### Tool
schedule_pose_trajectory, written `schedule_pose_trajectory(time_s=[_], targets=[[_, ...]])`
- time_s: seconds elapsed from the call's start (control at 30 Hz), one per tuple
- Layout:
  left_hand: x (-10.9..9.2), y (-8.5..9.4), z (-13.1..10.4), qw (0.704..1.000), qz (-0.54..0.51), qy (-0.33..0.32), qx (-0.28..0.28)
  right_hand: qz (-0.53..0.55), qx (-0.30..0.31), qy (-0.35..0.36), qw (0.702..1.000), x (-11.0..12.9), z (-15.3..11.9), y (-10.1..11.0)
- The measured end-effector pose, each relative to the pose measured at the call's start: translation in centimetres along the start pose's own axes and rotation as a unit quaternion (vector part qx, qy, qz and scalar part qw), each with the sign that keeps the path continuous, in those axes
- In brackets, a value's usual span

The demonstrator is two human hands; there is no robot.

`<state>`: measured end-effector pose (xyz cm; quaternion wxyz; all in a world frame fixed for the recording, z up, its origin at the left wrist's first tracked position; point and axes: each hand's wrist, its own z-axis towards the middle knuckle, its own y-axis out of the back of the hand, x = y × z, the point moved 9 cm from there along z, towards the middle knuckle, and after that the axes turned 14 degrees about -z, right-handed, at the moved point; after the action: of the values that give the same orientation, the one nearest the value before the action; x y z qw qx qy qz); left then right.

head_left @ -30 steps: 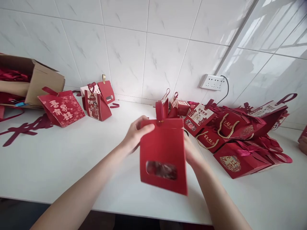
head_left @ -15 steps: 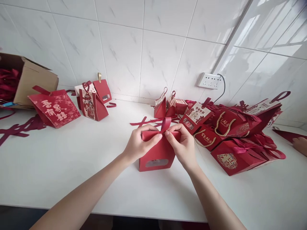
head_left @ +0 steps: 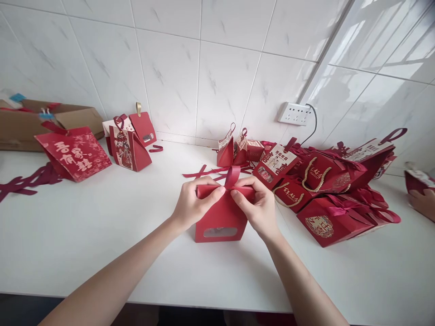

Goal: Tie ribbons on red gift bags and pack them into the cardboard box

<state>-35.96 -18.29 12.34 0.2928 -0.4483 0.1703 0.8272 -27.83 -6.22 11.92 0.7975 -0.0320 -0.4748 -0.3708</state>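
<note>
A red gift box point(head_left: 220, 220) with a small clear window stands upright on the white table before me. Out of its top edge rises a loop of dark red ribbon point(head_left: 233, 175). My left hand point(head_left: 195, 203) pinches the top left of the box, thumb on the front and fingers behind. My right hand point(head_left: 258, 203) grips the top right the same way, its thumb close beside the ribbon. The fingertips behind the box are hidden. Loose red ribbon strips point(head_left: 200, 173) lie just behind it.
Piled red gift boxes point(head_left: 326, 181) fill the right side. Small boxes point(head_left: 225, 151) stand along the wall. At left are a patterned box point(head_left: 76, 154), dark ribbons point(head_left: 34, 181) and a cardboard carton point(head_left: 20, 131). Another person's hand point(head_left: 423, 203) holds a red item at far right.
My hands keep their grip on the gift box, nearly unmoved. The carton at left has turned from its side to a lower, longer position. The other person's red item has tilted up.
</note>
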Motion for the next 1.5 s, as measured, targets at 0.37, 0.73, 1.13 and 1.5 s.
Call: schedule_pose_trajectory(time_s=[0.37,0.73,1.13,1.5], targets=[[0.1,-0.2,0.2,0.998,-0.044,0.028,0.022,-0.018,-0.011,0.018,1.0,0.8,-0.1,0.1],[0.6,0.2,-0.1,0.997,-0.061,0.045,-0.028,-0.042,-0.02,0.053,0.998,1.7,-0.1,0.0],[0.3,0.0,-0.2,1.0,-0.006,0.024,-0.006,-0.002,0.014,-0.024,1.0,0.1,0.0,-0.2],[0.0,0.0,0.0,1.0,0.011,0.017,-0.007,0.003,0.018,-0.031,0.999,0.0,0.0,-0.4]])
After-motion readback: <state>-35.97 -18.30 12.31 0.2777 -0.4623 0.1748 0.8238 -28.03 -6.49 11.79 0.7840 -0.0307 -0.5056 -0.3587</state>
